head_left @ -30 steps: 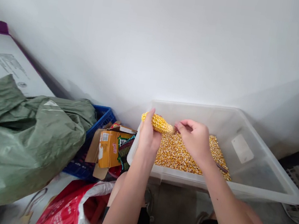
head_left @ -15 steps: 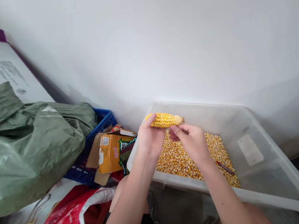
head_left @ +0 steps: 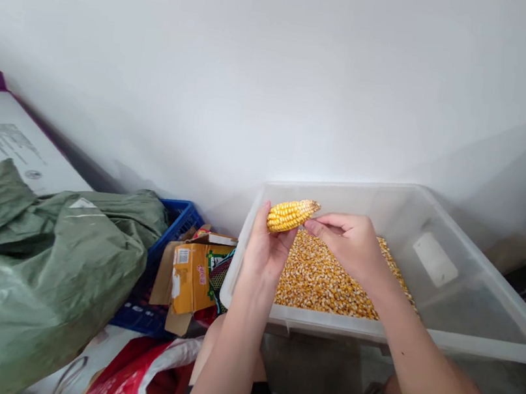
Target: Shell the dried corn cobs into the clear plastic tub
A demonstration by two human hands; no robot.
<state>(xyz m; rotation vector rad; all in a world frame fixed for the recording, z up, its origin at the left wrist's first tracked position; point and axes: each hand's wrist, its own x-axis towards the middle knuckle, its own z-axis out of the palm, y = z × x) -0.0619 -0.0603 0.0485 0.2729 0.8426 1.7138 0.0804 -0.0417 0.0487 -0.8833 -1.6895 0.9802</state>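
Red bag [head_left: 119, 383], white inside: placed at the near edge, left of the person's knees, its mouth open. Green sheet [head_left: 68, 273], crumpled: spread across the near left, with part of a blue basket [head_left: 143, 319] covered by it. Orange carton [head_left: 194, 279], torn: contained in the basket, towards its right side. Clear tub [head_left: 463, 343]: set to the right of the basket, along the wall. Corn kernels [head_left: 329, 282], yellow and pale, loose: spread over the tub's floor, mostly at the left and middle. Cob [head_left: 289, 217], with rows of yellow kernels: held above the tub's left part, its paler end pointed right and tilted slightly up. Left end gripped by the left hand [head_left: 269, 247]. Right hand [head_left: 351, 248]: fingers bent, thumb and forefinger brought to the cob's underside near the pale end; whether anything is pinched cannot be told. White box [head_left: 14, 140], purple-edged: leaned at the far left. Wall [head_left: 282, 68], white: seen behind all.
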